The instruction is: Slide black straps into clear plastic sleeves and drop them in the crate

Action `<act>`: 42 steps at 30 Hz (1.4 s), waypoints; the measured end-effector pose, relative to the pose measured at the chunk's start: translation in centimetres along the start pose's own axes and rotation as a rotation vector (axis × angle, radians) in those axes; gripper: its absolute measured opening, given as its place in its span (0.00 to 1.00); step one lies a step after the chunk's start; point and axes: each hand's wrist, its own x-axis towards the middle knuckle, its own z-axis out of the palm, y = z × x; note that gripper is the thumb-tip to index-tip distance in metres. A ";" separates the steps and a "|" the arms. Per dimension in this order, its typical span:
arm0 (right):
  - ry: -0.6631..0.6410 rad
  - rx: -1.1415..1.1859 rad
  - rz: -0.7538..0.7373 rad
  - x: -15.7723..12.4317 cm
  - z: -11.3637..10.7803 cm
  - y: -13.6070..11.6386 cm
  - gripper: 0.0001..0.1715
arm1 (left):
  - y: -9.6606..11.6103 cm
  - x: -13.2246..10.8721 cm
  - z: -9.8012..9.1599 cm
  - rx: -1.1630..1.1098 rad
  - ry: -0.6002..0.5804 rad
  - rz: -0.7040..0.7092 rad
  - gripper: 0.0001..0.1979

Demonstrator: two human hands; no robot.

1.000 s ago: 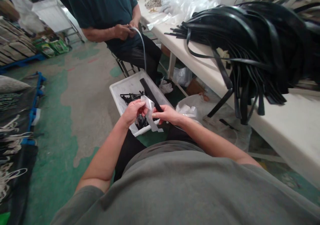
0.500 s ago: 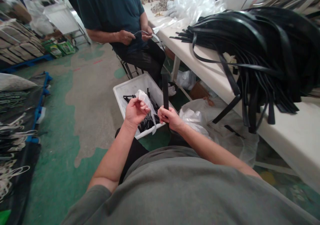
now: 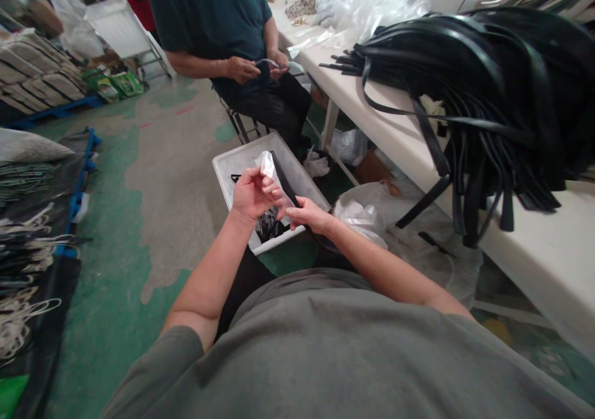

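Note:
My left hand (image 3: 255, 194) is closed on a white, translucent plastic sleeve (image 3: 268, 163), whose top end sticks up past the fingers. My right hand (image 3: 309, 214) grips a flat black strap (image 3: 283, 180) that slants up and left along the sleeve. The two hands nearly meet, and the strap lies against the sleeve's right side; whether its tip is inside the sleeve I cannot tell. Below them stands a white plastic bin (image 3: 225, 186) with black pieces (image 3: 269, 228) lying in it.
A large pile of black straps (image 3: 465, 78) overhangs the edge of the white table (image 3: 525, 245) on the right. Clear plastic bags (image 3: 372, 4) lie farther back on it. Opposite sits a co-worker (image 3: 214, 28) holding a thin strip. Plastic bags (image 3: 357, 217) lie beneath the table.
My right hand has tipped the strap from upright to a leftward slant and brought it against the sleeve. Both hands are now closer together.

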 end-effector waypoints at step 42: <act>0.209 -0.344 0.179 2.0 -1.2 -1.2 0.12 | -11.0 -4.6 -8.4 0.388 -0.165 -0.515 0.12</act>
